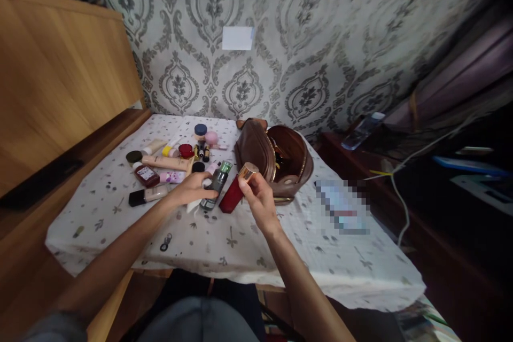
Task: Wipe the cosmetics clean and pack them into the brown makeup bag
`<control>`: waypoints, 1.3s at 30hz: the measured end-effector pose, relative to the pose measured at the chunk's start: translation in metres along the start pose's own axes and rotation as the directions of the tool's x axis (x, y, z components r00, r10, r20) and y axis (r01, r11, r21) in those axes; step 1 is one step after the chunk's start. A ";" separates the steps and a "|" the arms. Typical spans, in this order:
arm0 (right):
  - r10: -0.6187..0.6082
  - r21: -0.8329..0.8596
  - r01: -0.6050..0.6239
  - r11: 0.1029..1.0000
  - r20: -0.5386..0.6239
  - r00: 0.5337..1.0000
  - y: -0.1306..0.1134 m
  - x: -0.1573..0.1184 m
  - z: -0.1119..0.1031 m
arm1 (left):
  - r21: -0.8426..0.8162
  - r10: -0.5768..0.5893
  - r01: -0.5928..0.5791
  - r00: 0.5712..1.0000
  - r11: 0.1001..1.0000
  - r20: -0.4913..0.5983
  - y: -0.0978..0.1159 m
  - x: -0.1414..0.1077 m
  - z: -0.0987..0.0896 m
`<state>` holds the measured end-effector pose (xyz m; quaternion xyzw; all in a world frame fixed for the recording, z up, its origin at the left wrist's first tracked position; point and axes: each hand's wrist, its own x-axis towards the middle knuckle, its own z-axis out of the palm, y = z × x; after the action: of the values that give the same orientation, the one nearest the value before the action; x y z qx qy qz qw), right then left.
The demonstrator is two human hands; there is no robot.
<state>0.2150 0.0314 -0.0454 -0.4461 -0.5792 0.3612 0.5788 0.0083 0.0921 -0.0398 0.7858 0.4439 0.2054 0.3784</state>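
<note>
While the left hand [195,191] has its fingers around a dark grey bottle with a green top [217,186], centre of the head view, the right hand [261,203] pinches a deep red bottle with a shiny gold cap [231,196] by that cap, just right of it. Both bottles lean, tops toward upper right; can't tell if the red one's base touches the white leaf-print tablecloth [228,251]. Just behind the right hand: brown leather bag, unzipped [253,145], dark inside, contents unclear. Cosmetics cluster left of centre: clear glass bottle with black cap [154,194] lying down, dark red bottle with white label [146,176], long beige tube [166,163], red round container [185,150], navy-lidded jar [200,131] farther up. Right of frame: flat pixelated object [341,207] on cloth, unreadable; clear plastic bottle [362,132] on its side beyond the table.
</note>
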 end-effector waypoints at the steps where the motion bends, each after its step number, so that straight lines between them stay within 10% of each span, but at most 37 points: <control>1: -0.001 0.002 0.001 1.000 0.007 1.000 0.000 0.000 0.000 | -0.067 0.062 -0.064 0.997 0.996 -0.037 -0.001 -0.002 0.002; 12: -0.024 0.019 0.021 1.000 0.185 0.983 -0.008 -0.005 0.009 | -0.358 0.228 -0.264 0.963 0.895 -0.140 -0.021 -0.008 0.018; 39: -0.044 0.052 0.037 0.998 0.142 0.989 0.001 -0.016 0.013 | -0.175 0.257 -0.269 0.962 0.947 -0.087 -0.026 -0.019 0.023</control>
<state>0.2016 0.0178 -0.0530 -0.3929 -0.6192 0.3944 0.5537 -0.0006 0.0749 -0.0741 0.7925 0.3258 0.3191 0.4048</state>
